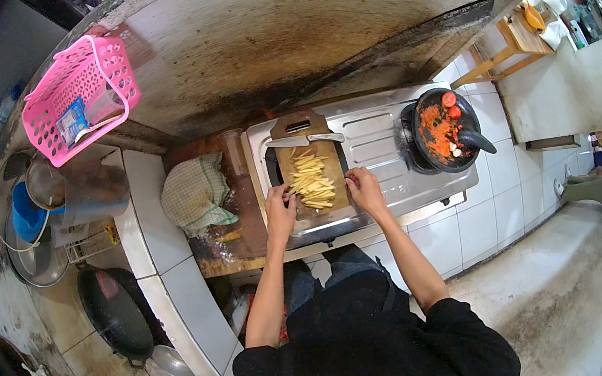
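Observation:
A wooden cutting board lies over the left side of a steel gas stove. On it is a loose heap of pale yellow strips, which look like cut potato. Across the board's far end rests a knife, its blade to the left. My left hand is closed at the board's near left edge, fingers curled beside the strips. At the right edge my right hand has its thumb and fingers closed on the rim. The undersides of both hands are hidden.
On the stove's right side stands a dark stone mortar with a pestle, orange-red mash and tomato pieces. A checked cloth lies to the left on a wooden surface. A pink basket hangs at upper left, above pans.

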Motion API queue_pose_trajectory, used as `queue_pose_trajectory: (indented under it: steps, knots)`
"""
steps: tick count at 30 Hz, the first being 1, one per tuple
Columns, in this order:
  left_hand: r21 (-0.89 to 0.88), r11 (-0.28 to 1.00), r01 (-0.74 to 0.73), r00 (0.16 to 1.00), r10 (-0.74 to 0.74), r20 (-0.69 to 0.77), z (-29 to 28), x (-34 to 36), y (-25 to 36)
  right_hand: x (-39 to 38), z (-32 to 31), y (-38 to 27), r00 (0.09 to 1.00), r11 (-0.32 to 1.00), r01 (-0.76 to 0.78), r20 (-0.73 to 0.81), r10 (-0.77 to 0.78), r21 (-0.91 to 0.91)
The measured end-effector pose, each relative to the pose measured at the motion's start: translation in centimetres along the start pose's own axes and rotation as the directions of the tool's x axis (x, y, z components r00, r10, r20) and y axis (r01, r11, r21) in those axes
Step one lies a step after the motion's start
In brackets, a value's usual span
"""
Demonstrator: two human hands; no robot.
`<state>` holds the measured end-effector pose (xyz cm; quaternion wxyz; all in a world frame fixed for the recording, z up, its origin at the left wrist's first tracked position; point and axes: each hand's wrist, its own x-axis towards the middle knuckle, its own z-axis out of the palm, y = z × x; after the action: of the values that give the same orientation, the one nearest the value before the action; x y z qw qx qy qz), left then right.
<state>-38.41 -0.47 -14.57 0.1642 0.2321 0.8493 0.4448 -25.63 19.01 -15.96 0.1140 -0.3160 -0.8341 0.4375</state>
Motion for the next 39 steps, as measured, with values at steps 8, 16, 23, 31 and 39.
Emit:
queue_pose_trajectory:
  steps: [8, 16, 23, 31, 39]
  knots:
    - [-0.035, 0.999, -0.03, 1.0, 0.029, -0.011, 0.5, 0.5, 0.5, -0.4, -0.2, -0.2, 0.995, 0.997, 0.076, 0.065, -0.077, 0.01]
    - [-0.029, 0.996, -0.087, 0.996, 0.087, -0.016, 0.3, 1.0, 0.3, -0.6, -0.5, -1.4, 0.975, 0.992, 0.126, 0.184, -0.126, 0.01]
    - [0.022, 0.995, -0.096, 0.994, 0.095, 0.052, 0.2, 1.5, 0.7, -0.6, 0.4, -0.6, 0.972, 0.986, 0.163, 0.166, -0.163, 0.017]
    - [0.03, 0.998, -0.062, 0.994, 0.06, 0.087, -0.7, 0.7, 0.9, -0.6, 0.8, -0.8, 0.976, 0.989, 0.144, 0.162, -0.147, 0.033]
    - [-0.009, 0.997, -0.077, 0.992, 0.078, 0.102, -0.1, 1.0, 0.1, -0.3, 1.1, -1.2, 0.962, 0.964, 0.262, 0.086, -0.258, -0.041]
